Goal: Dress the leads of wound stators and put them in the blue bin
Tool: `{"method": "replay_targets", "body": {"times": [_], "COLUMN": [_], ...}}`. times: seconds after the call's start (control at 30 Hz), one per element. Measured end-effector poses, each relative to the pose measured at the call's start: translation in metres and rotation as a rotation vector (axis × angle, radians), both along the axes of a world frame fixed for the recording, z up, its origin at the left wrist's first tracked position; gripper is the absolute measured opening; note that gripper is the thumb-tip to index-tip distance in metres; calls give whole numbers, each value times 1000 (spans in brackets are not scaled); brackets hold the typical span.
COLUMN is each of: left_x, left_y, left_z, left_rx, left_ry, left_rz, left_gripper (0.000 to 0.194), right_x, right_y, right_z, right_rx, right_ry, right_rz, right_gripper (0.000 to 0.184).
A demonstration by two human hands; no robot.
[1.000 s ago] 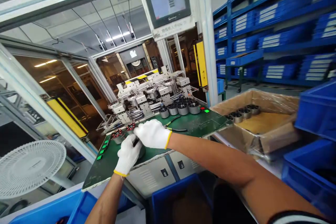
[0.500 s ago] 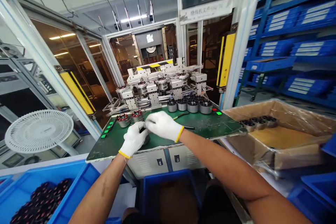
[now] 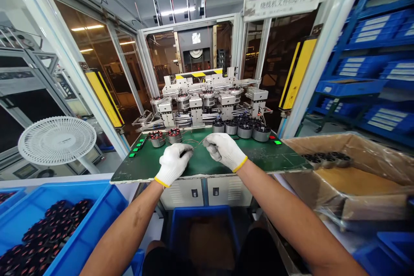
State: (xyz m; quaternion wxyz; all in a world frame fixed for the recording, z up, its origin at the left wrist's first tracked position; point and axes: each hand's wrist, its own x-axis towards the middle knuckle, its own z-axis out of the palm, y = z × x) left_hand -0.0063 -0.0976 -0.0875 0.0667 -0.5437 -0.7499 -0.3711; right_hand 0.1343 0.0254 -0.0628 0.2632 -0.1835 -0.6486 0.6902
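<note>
Thin wire [image 3: 194,142] arcs between the gloved hands, above the green panel [image 3: 274,159]. The left hand [image 3: 173,164] and right hand [image 3: 224,151] are both curled, fingertips toward the wire; whether either grips it, I cannot tell. Bare panel runs to the front edge below them. Two wound stators [image 3: 157,139] sit beyond the left hand, steel cylinders [image 3: 245,130] beyond the right.

The left hand [image 3: 173,164] and right hand [image 3: 225,152] wear rough white knit cloth gloves [image 3: 176,168]. The tabletop [image 3: 274,158] is smooth, slightly glossy green laminate, the cylinders [image 3: 261,133] dull metal, the crate [image 3: 108,198] glossy blue plastic, the carton [image 3: 365,157] matt brown cardboard.
</note>
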Motion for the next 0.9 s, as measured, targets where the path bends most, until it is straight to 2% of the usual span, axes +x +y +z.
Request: {"method": "replay_targets", "body": {"times": [0.17, 0.23, 0.33, 0.4, 0.47, 0.57, 0.7, 0.8, 0.9], "left_x": [-2, -6, -13, -15, -11, 5, 28, 30, 18], "left_y": [-18, -32, -49, -55, -55, -47, -29, -26, -34], "left_z": [10, 18, 27, 29, 28, 20, 15, 28, 58], "left_rx": [-37, -123, -337, -425, -443, -430, -432, -462, -439], "left_ry": [166, 247, 352, 378, 379, 403, 445, 384, 220], "left_rz": [2, 6, -17, -42, -24, 92, 229, 213, 126], "left_gripper": [26, 41, 74, 86, 85, 74, 68, 68, 58], "right_x": [-13, -18, -29, -38, -46, -52, -49, -44, -42], "right_y": [28, 34, 40, 41, 41, 35, 19, 5, -2], "right_z": [-11, -17, -22, -26, -29, -36, -45, -47, -47], "right_rx": [-27, -29, -61, -96, -136, -210, -264, -231, -193], "right_ry": [38, 47, 71, 97, 118, 105, 14, -31, -44], "right_rz": [-159, -200, -226, -236, -245, -238, -139, -23, 38], "right_gripper": [23, 21, 18, 17, 19, 25, 32, 30, 31]}}
